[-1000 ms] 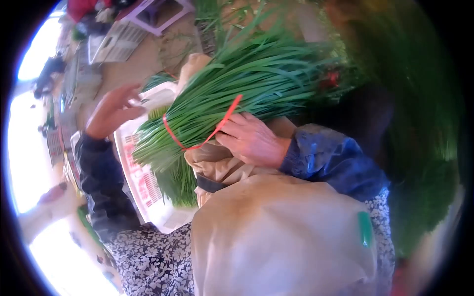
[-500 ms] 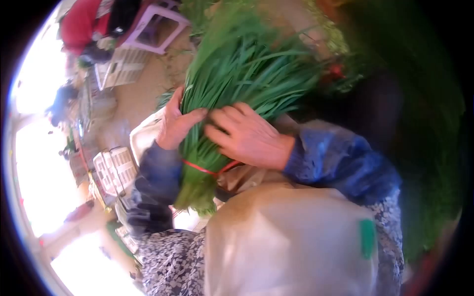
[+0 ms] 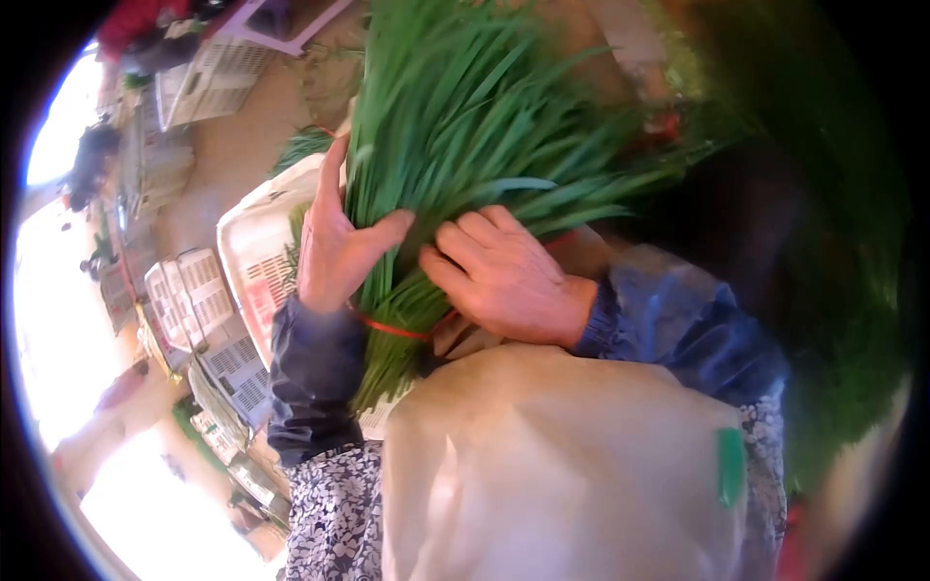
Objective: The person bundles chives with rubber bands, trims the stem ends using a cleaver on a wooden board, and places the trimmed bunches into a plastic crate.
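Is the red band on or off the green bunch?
On: the red band crosses the green bunch near its lower end. Whether it closes underneath, I cannot tell.

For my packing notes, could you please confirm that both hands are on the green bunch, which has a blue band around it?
Not quite: the band around the green bunch is red, not blue, as the head view shows. The left hand and right hand are both on it.

A long green leafy bundle [image 3: 465, 126] — upper centre; left of it, a white plastic crate [image 3: 254, 235]; upper left, a purple plastic stool [image 3: 294, 45].
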The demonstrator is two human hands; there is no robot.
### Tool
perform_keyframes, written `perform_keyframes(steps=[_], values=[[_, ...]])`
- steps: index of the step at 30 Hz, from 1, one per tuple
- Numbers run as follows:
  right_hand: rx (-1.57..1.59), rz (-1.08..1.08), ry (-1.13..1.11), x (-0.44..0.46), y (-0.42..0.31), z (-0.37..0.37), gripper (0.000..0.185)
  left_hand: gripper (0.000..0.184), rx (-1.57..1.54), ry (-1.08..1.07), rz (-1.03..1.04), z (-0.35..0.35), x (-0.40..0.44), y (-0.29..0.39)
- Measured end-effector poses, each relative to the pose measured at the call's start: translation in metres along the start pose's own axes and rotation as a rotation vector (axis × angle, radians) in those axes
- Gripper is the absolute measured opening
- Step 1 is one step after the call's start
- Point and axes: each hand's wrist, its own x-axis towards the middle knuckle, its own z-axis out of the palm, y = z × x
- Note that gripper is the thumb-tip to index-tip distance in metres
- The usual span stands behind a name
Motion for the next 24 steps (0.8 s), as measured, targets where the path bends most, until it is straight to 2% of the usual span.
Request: perform_keyframes(steps=[1, 2, 4, 5, 6, 8, 9, 12, 13, 17, 20, 22, 24], values=[[0.027, -0.014, 0.072, -0.001, 0.000, 0.003, 0.042, 0.089, 0.075, -0.053, 0.111, 0.004, 0.004, -0.017], [0.019, 0.010, 0.060, -0.002, 0.001, 0.003, 0.042, 0.089, 0.059, -0.076, 0.112, 0.008, 0.007, -0.020], [0.054, 0.008, 0.063, -0.005, 0.000, -0.001, 0.047, 0.090, 0.119, -0.089, 0.329, 0.015, 0.010, -0.021], [0.047, 0.012, 0.035, -0.005, -0.002, -0.003, 0.053, 0.094, -0.054, -0.161, 0.197, 0.011, 0.011, -0.016], [0.046, 0.022, 0.041, -0.007, -0.003, -0.010, 0.053, 0.094, -0.050, -0.172, 0.200, 0.010, 0.009, -0.013], [0.251, 0.110, -0.162, -0.011, -0.003, -0.025, 0.055, 0.098, -0.353, -0.132, 0.006, 0.003, 0.001, -0.003], [0.199, 0.138, -0.114, -0.006, -0.001, -0.026, 0.062, 0.098, -0.336, -0.136, 0.018, -0.001, -0.001, -0.003], [0.071, 0.147, 0.012, 0.008, 0.018, -0.018, 0.067, 0.100, -0.622, 0.125, 0.052, -0.003, -0.015, -0.016], [0.108, 0.203, -0.108, 0.010, 0.020, -0.017, 0.070, 0.099, -0.640, 0.151, 0.057, -0.007, -0.015, -0.021], [0.117, 0.259, -0.185, -0.008, 0.007, -0.020, 0.069, 0.099, -0.670, 0.247, 0.026, -0.015, -0.024, -0.038], [0.167, 0.295, -0.300, -0.016, 0.004, -0.030, 0.072, 0.099, -0.744, 0.236, 0.032, -0.014, -0.026, -0.032], [0.128, 0.266, -0.277, -0.006, 0.005, -0.032, 0.074, 0.100, -0.760, 0.257, 0.057, -0.011, -0.024, -0.037], [0.046, 0.150, -0.163, 0.009, 0.008, -0.035, 0.075, 0.102, -0.762, 0.204, 0.088, -0.007, -0.022, -0.038]])
